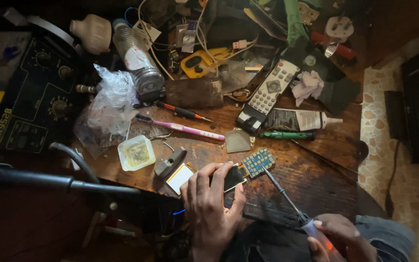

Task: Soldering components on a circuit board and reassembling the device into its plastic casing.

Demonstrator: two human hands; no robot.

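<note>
surface (pixel 316 170): worn wood, cluttered at the back, with a barer patch at the near edge where I work, so the small parts stay where I can see them
station (pixel 30 106): black box with dials at my far left, off the working patch; a dark hose (pixel 73 160) runs from that side past my left arm
bottle (pixel 136 58): lies on its side at the back, well apart from the board
bag (pixel 110 104): crumpled clear plastic, pushed left against the station
remote (pixel 267 92): grey, lying slantwise behind the work, beside a white rag (pixel 307 85)
tube (pixel 301 120): lies flat with its nozzle to the right, a green pen (pixel 287 135) just in front of it
left hand (pixel 212 194): fingers spread and pressed down flat on the phone, pinning it to the surface so it cannot slide under the tip
right hand (pixel 338 237): fingers clenched round the iron's handle, low by my lap, so the shaft slants up and left
phone (pixel 229 177): opened, dark, near the front edge under my left fingers, white part (pixel 180 177) at its left end
tub (pixel 136 153): small clear box with yellowish content, left of the phone, within reach
iron (pixel 287 199): thin shaft, tip touching or just short of the board; I cannot tell which
board (pixel 258 161): blue with gold pads, joined to the phone's right end, facing up so the pads are open to the tip
</note>
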